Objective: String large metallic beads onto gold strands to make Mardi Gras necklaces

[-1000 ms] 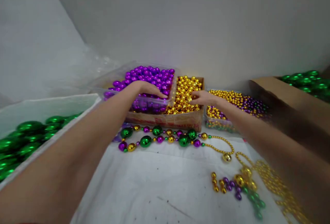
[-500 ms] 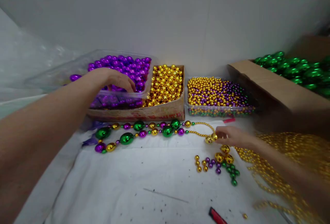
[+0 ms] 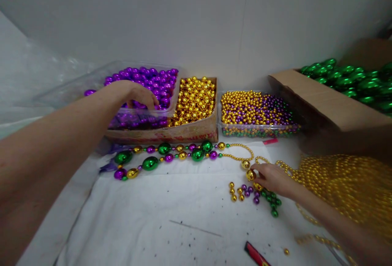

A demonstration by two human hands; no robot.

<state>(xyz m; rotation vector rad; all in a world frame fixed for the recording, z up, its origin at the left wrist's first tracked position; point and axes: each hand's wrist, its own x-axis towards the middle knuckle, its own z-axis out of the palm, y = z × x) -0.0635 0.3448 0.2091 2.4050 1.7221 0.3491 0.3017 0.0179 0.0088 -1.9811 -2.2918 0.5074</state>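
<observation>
My left hand (image 3: pixel 134 94) reaches into a clear plastic tub (image 3: pixel 76 84) of purple beads (image 3: pixel 147 78), its fingers curled down among them; what they grip is hidden. My right hand (image 3: pixel 272 178) rests on the white cloth with its fingertips pinched on a gold bead (image 3: pixel 250 175), beside a small pile of loose gold, purple and green beads (image 3: pixel 260 196). A strung necklace of green, purple and gold beads (image 3: pixel 168 156) lies across the cloth in front of the tubs, its thin gold end curling towards my right hand.
A cardboard box of gold beads (image 3: pixel 196 98) and a clear tray of small mixed beads (image 3: pixel 257 111) stand against the wall. A cardboard box of green beads (image 3: pixel 337 86) is at right, a heap of gold bead strands (image 3: pixel 346 184) below it. A red-handled tool (image 3: pixel 255 256) lies near the front edge.
My right hand left the gold bead box and came down to the cloth, pinching a gold bead by the loose pile. My left hand stayed in the purple beads. The view swung right.
</observation>
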